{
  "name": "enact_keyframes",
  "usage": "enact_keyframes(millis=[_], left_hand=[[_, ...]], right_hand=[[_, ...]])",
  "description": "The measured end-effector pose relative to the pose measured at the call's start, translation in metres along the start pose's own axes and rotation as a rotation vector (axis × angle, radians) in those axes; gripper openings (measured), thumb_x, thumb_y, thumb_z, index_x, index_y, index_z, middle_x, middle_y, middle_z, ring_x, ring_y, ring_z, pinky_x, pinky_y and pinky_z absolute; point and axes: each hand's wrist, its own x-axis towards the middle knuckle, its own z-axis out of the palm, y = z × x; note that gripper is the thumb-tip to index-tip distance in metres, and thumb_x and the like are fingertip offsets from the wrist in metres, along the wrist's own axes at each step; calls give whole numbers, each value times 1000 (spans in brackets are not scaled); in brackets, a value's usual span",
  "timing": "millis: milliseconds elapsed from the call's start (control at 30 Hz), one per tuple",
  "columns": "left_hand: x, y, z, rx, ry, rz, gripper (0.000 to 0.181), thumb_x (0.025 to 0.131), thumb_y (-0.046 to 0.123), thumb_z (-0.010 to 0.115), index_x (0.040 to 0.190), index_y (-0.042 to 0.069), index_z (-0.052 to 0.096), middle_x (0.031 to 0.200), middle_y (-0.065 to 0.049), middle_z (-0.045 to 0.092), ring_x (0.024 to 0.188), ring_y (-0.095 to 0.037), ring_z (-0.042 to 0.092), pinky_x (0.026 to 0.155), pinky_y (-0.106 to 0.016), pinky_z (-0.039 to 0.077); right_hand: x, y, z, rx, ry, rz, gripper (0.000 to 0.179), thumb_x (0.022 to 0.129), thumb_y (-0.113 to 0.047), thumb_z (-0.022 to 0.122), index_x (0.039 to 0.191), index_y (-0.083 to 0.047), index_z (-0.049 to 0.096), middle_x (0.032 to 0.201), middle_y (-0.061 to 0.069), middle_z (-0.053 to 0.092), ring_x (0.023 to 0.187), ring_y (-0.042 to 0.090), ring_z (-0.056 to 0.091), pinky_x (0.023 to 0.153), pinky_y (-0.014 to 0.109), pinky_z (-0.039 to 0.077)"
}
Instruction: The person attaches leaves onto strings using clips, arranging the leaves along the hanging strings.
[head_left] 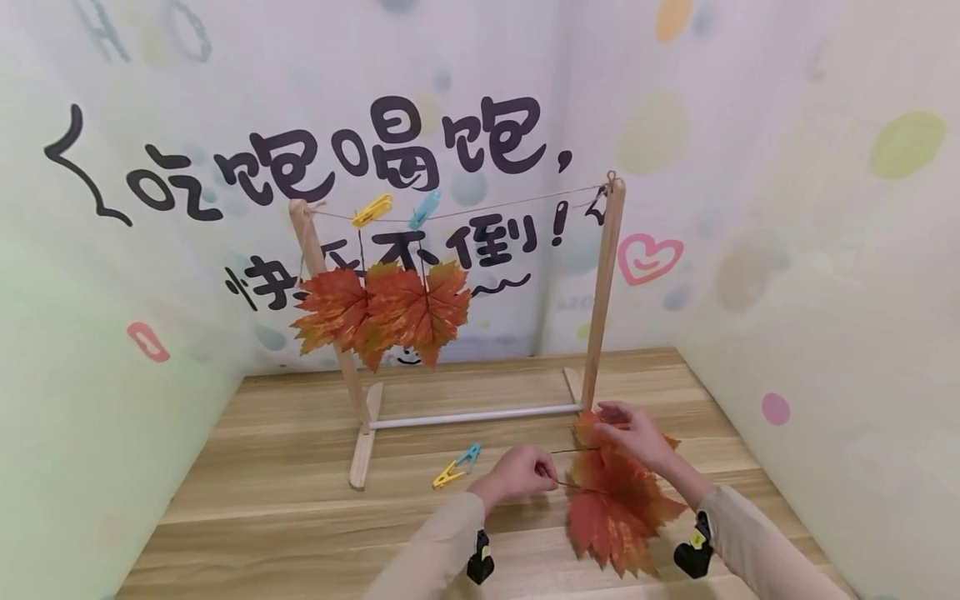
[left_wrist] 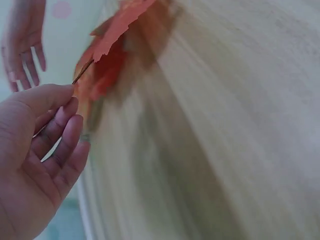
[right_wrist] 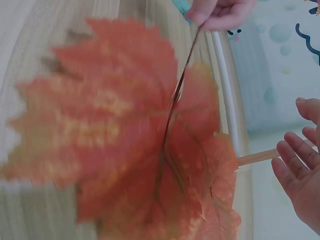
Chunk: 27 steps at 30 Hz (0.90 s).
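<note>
My left hand (head_left: pixel 519 473) pinches the thin dark stem of a red-orange artificial maple leaf (head_left: pixel 618 521) between thumb and fingertips. In the right wrist view that leaf (right_wrist: pixel 120 110) fills much of the picture, its stem rising to the left fingertips. Another maple leaf (head_left: pixel 587 429) lies partly hidden behind it, with its own stem pointing left. Over these leaves is my right hand (head_left: pixel 637 435), its fingers loosely spread and holding nothing in the right wrist view. A yellow clothespin (head_left: pixel 448 476) and a blue clothespin (head_left: pixel 472 454) lie on the table, left of my left hand.
Behind the hands stands a wooden frame (head_left: pixel 602 292) with a string (head_left: pixel 517 202) across its top. Two maple leaves (head_left: pixel 431 312) hang from it by a yellow clothespin (head_left: pixel 372 211) and a blue clothespin (head_left: pixel 425 210). A white rod (head_left: pixel 480 416) joins the posts low down. Printed walls surround the table.
</note>
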Motion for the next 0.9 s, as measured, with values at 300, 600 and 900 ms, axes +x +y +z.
enact_keyframes(millis=[300, 600, 900], left_hand=[[4, 19, -36, -204, 80, 2, 4, 78, 5, 69, 77, 1, 69, 72, -5, 67, 61, 0, 55, 59, -15, 46], [-6, 38, -51, -507, 169, 21, 12, 81, -6, 61, 91, -13, 64, 90, -29, 63, 73, -16, 61, 64, -16, 48], [-8, 44, -49, -611, 211, -22, 16, 84, -5, 59, 96, -15, 61, 94, -30, 61, 82, -31, 62, 72, -29, 53]], right_hand=[[4, -7, -10, -17, 48, -37, 40, 88, -9, 58, 121, 11, 48, 107, 26, 58, 96, 35, 56, 80, 42, 49], [8, -13, -13, -53, 62, -17, 40, 88, -13, 59, 121, 8, 50, 108, 24, 58, 100, 36, 55, 84, 47, 47], [9, -17, -14, -61, 66, -42, 37, 87, -5, 58, 120, 10, 49, 106, 24, 59, 97, 36, 56, 82, 46, 48]])
